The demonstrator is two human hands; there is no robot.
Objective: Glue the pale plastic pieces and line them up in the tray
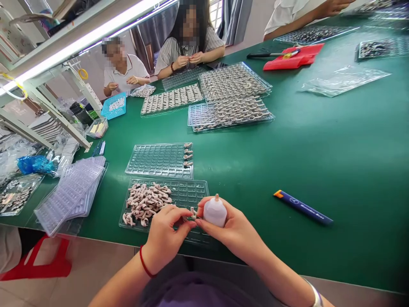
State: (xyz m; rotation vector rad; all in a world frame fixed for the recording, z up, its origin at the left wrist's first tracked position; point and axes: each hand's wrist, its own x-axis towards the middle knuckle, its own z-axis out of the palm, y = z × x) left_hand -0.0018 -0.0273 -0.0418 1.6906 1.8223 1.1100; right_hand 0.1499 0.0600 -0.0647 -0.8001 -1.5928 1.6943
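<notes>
At the near edge of the desk [243, 162], the left hand [169, 224] pinches a small part [193, 213] between thumb and forefinger, above a plastic tray [188, 187]. The right hand [230, 226] is wrapped around a white bottle [215, 212], its tip pointing up, while its thumb and fingertips come close to the part; whether they also grip it, I cannot tell.

The part is tiny and mostly covered by fingers, so a loose pinch could let it drop into the tray or, worse, over the near edge onto the floor. Since the right hand has the bottle in its palm, pressing with those fingers might squeeze it too and push out whatever is inside; I cannot tell whether the tip is capped.

The pile of parts [148, 200] lies loose in the tray's left half, close to the left wrist, and a knock could scatter it towards the desk's near edge. Farther in, a second tray [156, 160] has four parts along its right side; bumping it could jolt them out of place.
</notes>
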